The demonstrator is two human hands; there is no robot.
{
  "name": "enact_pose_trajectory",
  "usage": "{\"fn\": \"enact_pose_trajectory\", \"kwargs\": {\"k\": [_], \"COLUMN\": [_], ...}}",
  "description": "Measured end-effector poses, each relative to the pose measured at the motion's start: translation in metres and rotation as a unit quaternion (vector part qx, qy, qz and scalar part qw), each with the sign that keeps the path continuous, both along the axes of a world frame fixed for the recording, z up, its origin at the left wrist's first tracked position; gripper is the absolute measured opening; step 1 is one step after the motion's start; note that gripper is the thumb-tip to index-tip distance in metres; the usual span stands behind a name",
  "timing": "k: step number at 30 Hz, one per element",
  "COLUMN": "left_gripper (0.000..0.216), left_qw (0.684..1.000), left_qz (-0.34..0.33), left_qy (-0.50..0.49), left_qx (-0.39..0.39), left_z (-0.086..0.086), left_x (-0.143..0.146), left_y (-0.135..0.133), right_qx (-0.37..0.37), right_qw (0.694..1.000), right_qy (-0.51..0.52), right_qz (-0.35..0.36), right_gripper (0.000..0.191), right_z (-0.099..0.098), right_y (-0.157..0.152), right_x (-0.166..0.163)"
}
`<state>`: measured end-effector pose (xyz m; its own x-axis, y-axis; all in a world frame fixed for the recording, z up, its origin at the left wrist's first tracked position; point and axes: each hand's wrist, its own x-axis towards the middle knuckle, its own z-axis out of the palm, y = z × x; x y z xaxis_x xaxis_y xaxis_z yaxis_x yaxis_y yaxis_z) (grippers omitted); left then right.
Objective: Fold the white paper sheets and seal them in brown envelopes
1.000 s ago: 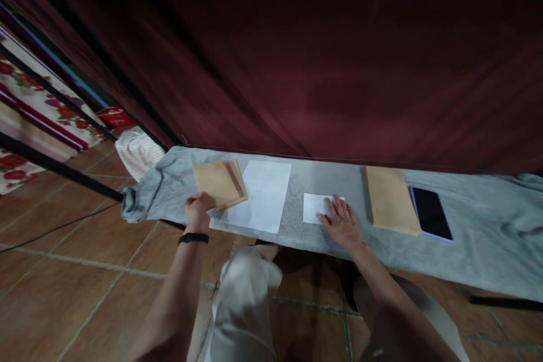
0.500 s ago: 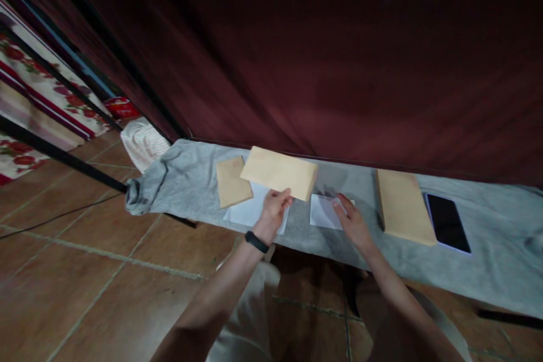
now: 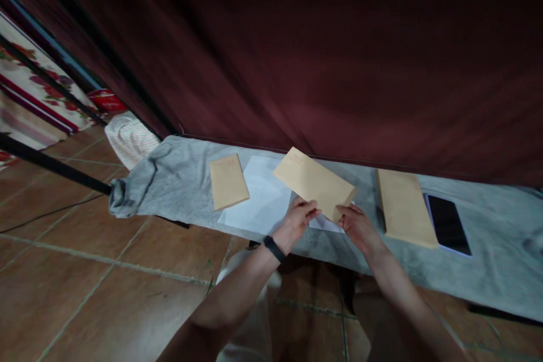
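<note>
Brown envelope [image 3: 318,184], tilted, pinched at its near side by the fingers of 2 bare hands: the left hand [image 3: 299,215] grips the long edge, the right hand [image 3: 355,223] the right-hand end. It is held over a small white paper [image 3: 328,226], partly hiding it; whether they touch is hard to tell. A black wristband [image 3: 275,249] circles the left wrist.

To the left — a large white sheet [image 3: 263,201] lying flat, its left edge overlapped by a smaller brown packet [image 3: 229,182]. To the right — a thick brown stack [image 3: 405,206], then a dark-screened phone [image 3: 448,223] just beside it. Gray cloth [image 3: 496,249] lies beneath; behind hangs a dark red curtain [image 3: 339,68].
</note>
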<state>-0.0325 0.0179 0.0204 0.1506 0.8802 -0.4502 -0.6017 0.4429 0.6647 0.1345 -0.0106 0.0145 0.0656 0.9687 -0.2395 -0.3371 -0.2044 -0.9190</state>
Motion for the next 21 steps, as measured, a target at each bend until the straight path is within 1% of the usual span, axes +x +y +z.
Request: {"fn": "enact_pose_trajectory", "kwargs": {"k": [5, 8, 11, 15, 18, 20, 21], "left_gripper": [0.035, 0.037, 0.039, 0.040, 0.037, 0.032, 0.030], "left_qw": [1.000, 0.999, 0.999, 0.991, 0.981, 0.971, 0.962], "left_qz": [-0.022, -0.040, -0.047, -0.063, -0.086, -0.125, -0.157], "left_qy": [-0.009, 0.000, 0.022, 0.087, 0.144, 0.178, 0.197], "left_qx": [-0.007, -0.008, 0.014, 0.079, 0.099, 0.099, 0.102], "left_z": [0.003, 0.005, 0.007, 0.009, 0.008, 0.006, 0.004], "left_x": [-0.006, -0.010, -0.014, -0.013, -0.009, -0.006, -0.005], "left_y": [0.002, 0.006, 0.012, 0.017, 0.015, 0.012, 0.009], "right_qx": [-0.005, -0.010, -0.019, -0.007, 0.000, -0.007, -0.013], "right_qw": [0.999, 0.997, 0.997, 0.999, 0.998, 0.997, 0.996], "right_qy": [0.046, 0.075, 0.069, 0.025, -0.017, -0.033, -0.035], "right_qz": [0.006, 0.014, -0.005, -0.034, -0.053, -0.076, -0.086], "right_gripper": [0.037, 0.034, 0.034, 0.039, 0.037, 0.035, 0.034], "right_z": [0.013, 0.018, 0.020, 0.018, 0.013, 0.008, 0.005], "right_y": [-0.004, -0.002, 0.003, 0.011, 0.017, 0.020, 0.021], "right_x": [0.000, 0.000, 0.001, 0.006, 0.012, 0.016, 0.018]}}
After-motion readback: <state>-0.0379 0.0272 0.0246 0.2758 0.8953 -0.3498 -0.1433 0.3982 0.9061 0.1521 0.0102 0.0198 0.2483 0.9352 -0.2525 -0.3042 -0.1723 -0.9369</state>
